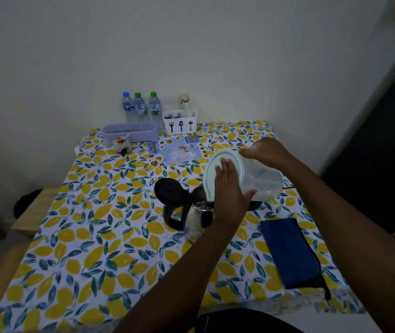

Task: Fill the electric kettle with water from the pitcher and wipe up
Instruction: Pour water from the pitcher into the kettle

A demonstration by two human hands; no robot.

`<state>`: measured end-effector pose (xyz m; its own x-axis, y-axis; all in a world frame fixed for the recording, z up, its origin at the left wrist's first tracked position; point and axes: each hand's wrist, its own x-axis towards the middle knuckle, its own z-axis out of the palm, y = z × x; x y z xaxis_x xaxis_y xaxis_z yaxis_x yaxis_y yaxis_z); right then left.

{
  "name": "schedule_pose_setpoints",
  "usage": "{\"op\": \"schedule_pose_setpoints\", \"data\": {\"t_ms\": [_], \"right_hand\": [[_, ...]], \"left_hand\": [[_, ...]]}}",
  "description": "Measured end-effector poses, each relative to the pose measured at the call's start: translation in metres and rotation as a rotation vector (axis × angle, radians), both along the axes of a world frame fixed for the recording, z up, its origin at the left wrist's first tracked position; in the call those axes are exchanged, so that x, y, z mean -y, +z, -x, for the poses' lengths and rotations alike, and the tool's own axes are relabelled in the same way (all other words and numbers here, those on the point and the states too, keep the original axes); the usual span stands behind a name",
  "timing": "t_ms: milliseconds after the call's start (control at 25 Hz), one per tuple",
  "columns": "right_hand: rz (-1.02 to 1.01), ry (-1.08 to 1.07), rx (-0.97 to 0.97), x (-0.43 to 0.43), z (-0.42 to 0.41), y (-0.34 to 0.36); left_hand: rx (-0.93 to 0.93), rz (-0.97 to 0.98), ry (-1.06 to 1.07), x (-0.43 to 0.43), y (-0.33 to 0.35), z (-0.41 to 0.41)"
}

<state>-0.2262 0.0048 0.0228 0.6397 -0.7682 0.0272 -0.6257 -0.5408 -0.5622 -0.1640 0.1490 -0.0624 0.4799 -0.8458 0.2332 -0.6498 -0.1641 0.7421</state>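
Overhead, tipped pitcher (pixel 261 181) above open kettle (pixel 199 219), both hands' grip (pixel 227 188) clasping it

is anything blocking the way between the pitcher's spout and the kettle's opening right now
Nothing visible does. The kettle has its lid flipped open, and the tilted pitcher has its rim right over the mouth.

A tablecloth (pixel 76 248) is showing yellow lemons and teal leaves on white. A clear pitcher (pixel 262 182) is wearing a pale mint lid (pixel 218 162). The silver kettle (pixel 197 222) is showing a black handle and lid. A dark blue cloth (pixel 290 253) is lying flat. Three clear bottles (pixel 141 108) are showing blue and green caps.
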Motion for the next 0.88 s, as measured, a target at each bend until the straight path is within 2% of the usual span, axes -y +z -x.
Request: {"op": "schedule_pose_setpoints", "data": {"t_ms": [880], "right_hand": [[0.03, -0.025, -0.033, 0.0049, 0.0016, -0.002]], "left_hand": [[-0.015, 0.009, -0.022, -0.0039, 0.0031, 0.001]]}}
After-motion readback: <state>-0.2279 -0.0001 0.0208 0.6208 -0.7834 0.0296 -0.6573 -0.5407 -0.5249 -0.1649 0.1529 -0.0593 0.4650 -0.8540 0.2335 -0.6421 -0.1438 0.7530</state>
